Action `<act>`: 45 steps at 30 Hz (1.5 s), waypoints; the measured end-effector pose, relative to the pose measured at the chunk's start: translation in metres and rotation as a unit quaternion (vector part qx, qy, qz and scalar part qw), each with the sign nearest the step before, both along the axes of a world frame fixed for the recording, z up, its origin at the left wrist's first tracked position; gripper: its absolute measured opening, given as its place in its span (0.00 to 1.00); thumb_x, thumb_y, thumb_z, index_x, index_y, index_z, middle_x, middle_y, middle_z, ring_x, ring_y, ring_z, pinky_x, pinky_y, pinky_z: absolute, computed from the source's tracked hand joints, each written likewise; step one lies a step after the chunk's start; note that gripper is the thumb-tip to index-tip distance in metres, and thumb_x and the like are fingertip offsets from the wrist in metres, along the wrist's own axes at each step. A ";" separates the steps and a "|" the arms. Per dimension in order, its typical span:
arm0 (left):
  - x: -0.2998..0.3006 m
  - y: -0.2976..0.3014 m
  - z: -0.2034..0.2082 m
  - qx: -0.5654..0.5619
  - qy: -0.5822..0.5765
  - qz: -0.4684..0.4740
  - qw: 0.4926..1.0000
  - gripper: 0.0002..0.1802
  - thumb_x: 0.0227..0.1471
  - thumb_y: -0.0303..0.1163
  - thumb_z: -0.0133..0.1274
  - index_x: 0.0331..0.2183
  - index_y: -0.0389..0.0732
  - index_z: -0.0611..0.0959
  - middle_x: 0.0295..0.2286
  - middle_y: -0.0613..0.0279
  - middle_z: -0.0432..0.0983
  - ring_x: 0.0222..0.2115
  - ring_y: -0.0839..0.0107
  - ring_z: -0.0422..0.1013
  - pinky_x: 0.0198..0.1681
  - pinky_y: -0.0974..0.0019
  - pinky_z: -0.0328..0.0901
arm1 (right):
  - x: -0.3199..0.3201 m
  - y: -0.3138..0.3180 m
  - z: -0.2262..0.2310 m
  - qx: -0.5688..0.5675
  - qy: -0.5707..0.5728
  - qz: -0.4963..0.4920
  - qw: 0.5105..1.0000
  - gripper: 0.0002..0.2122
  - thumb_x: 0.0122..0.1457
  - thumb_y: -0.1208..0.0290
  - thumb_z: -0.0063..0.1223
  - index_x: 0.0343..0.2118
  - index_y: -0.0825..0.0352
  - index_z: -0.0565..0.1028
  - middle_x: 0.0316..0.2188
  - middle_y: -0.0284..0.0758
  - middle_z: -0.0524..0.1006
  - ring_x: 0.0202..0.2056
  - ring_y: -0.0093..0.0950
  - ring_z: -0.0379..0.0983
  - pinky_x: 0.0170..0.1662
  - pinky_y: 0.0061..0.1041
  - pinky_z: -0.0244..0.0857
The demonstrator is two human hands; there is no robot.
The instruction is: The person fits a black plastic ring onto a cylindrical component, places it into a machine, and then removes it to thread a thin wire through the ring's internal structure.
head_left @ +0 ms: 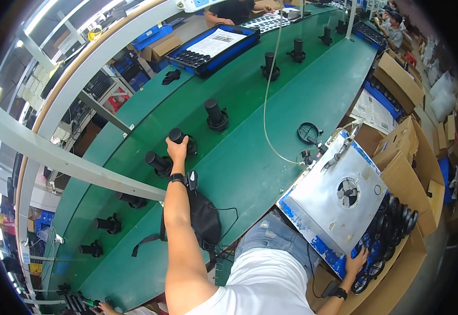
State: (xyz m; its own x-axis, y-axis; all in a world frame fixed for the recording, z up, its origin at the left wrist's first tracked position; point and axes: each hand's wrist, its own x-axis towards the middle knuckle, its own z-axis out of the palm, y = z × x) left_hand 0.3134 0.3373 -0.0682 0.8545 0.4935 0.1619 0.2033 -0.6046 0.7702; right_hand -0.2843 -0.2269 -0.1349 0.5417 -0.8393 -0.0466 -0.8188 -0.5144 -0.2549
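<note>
Left hand [177,149] gripping black cylinder [178,137] on belt [271,105], frame centre-left; fingers wrapping it.
Right hand [356,261] lower right, fingers spreading over black rings [391,220]. Risk: reaching blind, tipping neighbouring cylinder [158,163].

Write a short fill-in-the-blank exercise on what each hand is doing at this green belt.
1. The left hand grips a black ____ part standing on the belt.
2. The belt is ____ in colour.
3. The right hand reaches among black ____ parts below the metal plate.

Missing words: cylindrical; green; ring-shaped
</note>
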 end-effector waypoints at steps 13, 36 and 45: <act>-0.184 -0.150 0.029 0.009 -0.217 -0.332 0.918 0.24 0.39 0.23 0.52 0.43 0.36 0.72 0.48 0.44 0.65 0.53 0.45 0.60 0.58 0.51 0.56 | 0.002 -0.033 -0.006 -0.001 -0.110 -0.002 0.994 0.19 0.47 0.72 0.65 0.40 0.72 0.71 0.39 0.45 0.72 0.41 0.41 0.68 0.48 0.32 0.62; -0.303 -0.301 0.070 -0.397 -0.036 -0.585 0.707 0.16 0.47 0.29 0.57 0.39 0.37 0.74 0.31 0.59 0.75 0.26 0.67 0.75 0.28 0.65 0.68 | 0.061 0.023 0.180 -0.104 -0.402 0.111 0.903 0.13 0.48 0.69 0.70 0.32 0.72 0.79 0.27 0.39 0.79 0.28 0.28 0.73 0.35 0.28 0.70; -0.322 -0.335 0.069 -0.489 0.020 -0.565 0.664 0.20 0.53 0.38 0.57 0.41 0.35 0.71 0.25 0.56 0.75 0.21 0.71 0.74 0.23 0.66 0.69 | 0.118 0.100 0.160 0.140 -0.309 0.390 0.856 0.10 0.59 0.83 0.51 0.44 0.76 0.71 0.45 0.41 0.72 0.49 0.32 0.68 0.54 0.30 0.62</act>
